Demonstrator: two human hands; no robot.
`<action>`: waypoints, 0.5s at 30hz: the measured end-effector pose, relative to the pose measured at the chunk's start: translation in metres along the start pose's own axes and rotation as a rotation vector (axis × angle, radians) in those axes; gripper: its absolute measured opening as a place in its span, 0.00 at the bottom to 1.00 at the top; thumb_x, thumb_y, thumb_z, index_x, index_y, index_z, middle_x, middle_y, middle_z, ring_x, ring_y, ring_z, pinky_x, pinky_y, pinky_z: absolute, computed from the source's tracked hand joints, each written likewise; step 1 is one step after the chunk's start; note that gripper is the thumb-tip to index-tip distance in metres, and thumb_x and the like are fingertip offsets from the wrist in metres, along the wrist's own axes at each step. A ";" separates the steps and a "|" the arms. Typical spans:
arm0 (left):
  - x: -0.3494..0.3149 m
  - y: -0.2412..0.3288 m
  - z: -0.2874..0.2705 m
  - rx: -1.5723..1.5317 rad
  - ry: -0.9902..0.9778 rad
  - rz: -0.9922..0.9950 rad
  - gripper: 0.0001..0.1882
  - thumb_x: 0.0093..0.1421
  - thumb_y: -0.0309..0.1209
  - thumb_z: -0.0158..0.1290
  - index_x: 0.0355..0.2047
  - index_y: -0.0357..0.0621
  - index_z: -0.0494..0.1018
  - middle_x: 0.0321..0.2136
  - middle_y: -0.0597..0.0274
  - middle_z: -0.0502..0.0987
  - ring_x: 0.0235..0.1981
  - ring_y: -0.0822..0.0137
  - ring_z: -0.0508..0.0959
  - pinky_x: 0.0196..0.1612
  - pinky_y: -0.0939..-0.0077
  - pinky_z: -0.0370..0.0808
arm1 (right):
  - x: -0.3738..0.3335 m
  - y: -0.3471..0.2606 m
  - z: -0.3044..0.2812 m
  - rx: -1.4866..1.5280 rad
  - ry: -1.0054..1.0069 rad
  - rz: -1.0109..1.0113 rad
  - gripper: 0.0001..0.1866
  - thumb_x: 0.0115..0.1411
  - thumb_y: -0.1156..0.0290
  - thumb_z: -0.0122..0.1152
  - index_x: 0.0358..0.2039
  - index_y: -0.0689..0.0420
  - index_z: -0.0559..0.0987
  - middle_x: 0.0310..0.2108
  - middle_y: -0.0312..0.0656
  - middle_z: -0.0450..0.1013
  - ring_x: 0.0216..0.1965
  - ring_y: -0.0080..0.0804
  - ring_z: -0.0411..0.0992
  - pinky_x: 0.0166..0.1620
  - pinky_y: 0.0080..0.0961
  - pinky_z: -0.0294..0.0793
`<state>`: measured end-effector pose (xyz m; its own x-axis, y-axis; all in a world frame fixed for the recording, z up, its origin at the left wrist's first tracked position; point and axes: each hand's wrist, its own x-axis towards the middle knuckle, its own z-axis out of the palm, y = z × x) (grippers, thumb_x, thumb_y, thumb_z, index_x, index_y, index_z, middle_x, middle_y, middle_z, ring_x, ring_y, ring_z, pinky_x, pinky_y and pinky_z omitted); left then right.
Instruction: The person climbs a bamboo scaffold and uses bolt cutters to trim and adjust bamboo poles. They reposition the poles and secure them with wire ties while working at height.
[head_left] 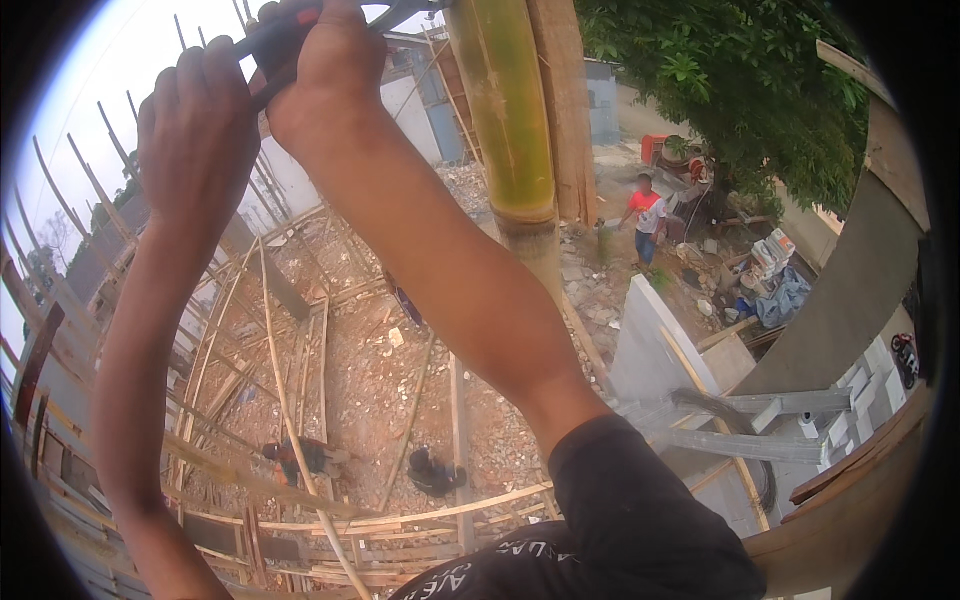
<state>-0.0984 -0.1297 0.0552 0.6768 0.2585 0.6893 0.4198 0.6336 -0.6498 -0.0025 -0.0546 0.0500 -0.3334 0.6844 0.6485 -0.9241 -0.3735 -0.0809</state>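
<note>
Nearest: black sleeve (pixel 650 500) at lower right, bare forearms reaching up across the view. Left grip (pixel 200 135) is closed, fingers curled over the outer end of a black-handled tool (pixel 270 40). Right grip (pixel 335 55) is also closed on it, further in. Tool sits at the top edge, partly cropped and covered by the hands; red patch by the right fingers, curved metal piece running off toward the bamboo pole (pixel 505 115). Can't tell the exact tool type or whether metal touches bamboo.

Handling, my read: tool rigid, moderate weight, tiring overhead; handles probably not very slippery unless sweaty. Hold by the black handles, off the metal. Bamboo looks stiff, smooth, slick on the green skin; if steadying it, take it near the node.

Just behind: upright timber board (pixel 568 120) alongside the bamboo. Further down: grey wall panel (pixel 645 330) on the right, long thin pole (pixel 280 400) slanting over rubble ground (pixel 370 390), two people well below. Farther: person in red-and-white top (pixel 648 215), leafy tree (pixel 720 80) upper right.
</note>
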 end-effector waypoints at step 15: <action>0.011 -0.018 -0.003 -0.261 -0.242 -0.078 0.07 0.55 0.21 0.51 0.34 0.40 0.66 0.25 0.53 0.75 0.26 0.53 0.78 0.28 0.60 0.76 | -0.106 -0.084 -0.088 -1.176 -0.253 -0.344 0.11 0.57 0.65 0.64 0.35 0.59 0.77 0.34 0.39 0.76 0.36 0.22 0.74 0.40 0.23 0.75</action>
<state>-0.0962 -0.1407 0.0733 0.4869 0.4018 0.7755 0.6260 0.4587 -0.6307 0.0946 -0.0407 -0.0783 -0.1164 0.4475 0.8867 -0.6066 0.6749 -0.4202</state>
